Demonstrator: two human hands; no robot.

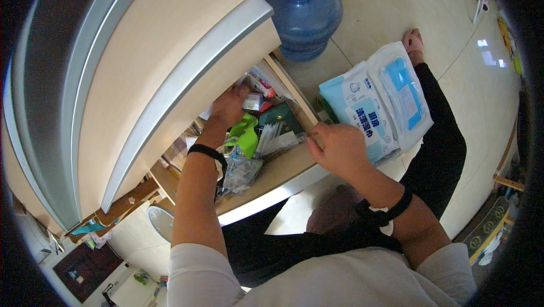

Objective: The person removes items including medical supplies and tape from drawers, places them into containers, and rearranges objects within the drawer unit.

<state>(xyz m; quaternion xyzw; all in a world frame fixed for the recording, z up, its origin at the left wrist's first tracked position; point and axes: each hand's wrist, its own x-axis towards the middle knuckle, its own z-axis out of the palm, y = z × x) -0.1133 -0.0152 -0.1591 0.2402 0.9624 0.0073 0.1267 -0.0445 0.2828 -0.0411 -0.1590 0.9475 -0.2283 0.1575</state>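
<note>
An open drawer (293, 154) full of mixed small items lies before me. My left hand (231, 105) reaches into its far part, beside a small white box (253, 102). The fingertips are in shadow, so whether they grip anything is unclear. Bright green fabric or plastic (244, 135) lies just below that hand, near a dark green booklet or flat case (278, 117). White, stick-like pieces in clear wrapping (270, 137) and crumpled clear plastic bags (242, 173) fill the near part. My right hand (342, 149) has curled fingers at the drawer's right front corner; what they pinch cannot be seen.
A large blue water jug (304, 18) stands on the tiled floor behind the drawer. Kitchen wet-wipe packs (361, 107) rest by my leg, right of the drawer. Another drawer front with a metal edge (191, 81) overhangs this one. A skateboard (486, 226) is at far right.
</note>
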